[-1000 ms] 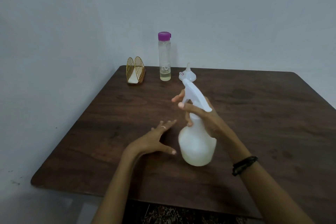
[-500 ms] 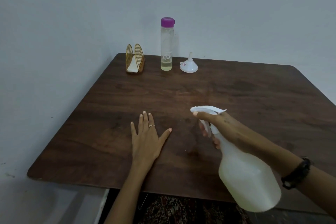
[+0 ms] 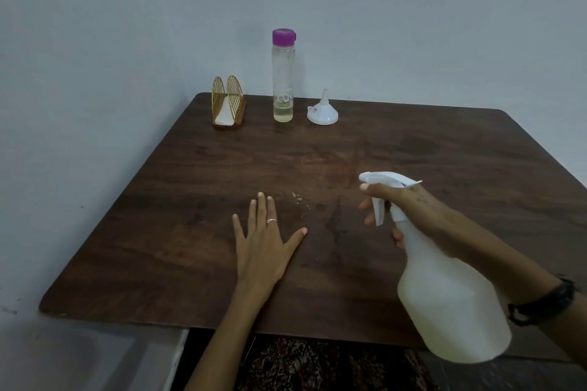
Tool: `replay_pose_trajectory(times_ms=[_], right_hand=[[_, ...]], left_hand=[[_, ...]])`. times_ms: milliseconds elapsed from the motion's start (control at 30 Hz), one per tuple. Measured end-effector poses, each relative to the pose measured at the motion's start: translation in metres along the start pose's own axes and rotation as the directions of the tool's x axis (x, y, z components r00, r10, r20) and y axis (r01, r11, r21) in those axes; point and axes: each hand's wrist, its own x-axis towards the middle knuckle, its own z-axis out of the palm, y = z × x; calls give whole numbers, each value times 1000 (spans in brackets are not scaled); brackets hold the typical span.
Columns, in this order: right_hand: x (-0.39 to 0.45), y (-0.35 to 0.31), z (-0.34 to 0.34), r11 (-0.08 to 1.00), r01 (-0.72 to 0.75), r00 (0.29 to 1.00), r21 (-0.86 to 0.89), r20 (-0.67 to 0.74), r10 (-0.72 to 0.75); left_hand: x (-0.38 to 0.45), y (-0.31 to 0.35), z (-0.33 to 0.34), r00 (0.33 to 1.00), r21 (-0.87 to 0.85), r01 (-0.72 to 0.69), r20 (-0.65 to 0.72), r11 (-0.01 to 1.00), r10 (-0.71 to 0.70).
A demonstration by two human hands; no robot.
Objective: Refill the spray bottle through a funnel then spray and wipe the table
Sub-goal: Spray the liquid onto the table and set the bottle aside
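Right hand (image 3: 413, 213) gripped the spray bottle (image 3: 444, 289), fingers curled at the trigger; left hand (image 3: 263, 241) lay flat, fingers spread. Droplets beaded just beyond those fingertips; overspray might wet them.

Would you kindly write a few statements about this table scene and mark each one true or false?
1. The right hand grips the spray bottle at its trigger head. True.
2. The left hand holds a cloth. False: it lies flat and empty on the table.
3. The funnel sits in the spray bottle's neck. False: it stands wide end down at the table's far side.
4. The clear bottle with the purple cap is nearly full. False: liquid fills only its bottom part.
5. A gold napkin holder stands left of the clear bottle. True.
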Motion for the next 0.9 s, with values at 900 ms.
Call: replay_pose_trajectory(times_ms=[900], right_hand=[[-17, 37, -56, 992, -60, 990, -107, -131, 46]], left_hand=[[-24, 100, 33, 879, -106, -441, 151, 891, 453]])
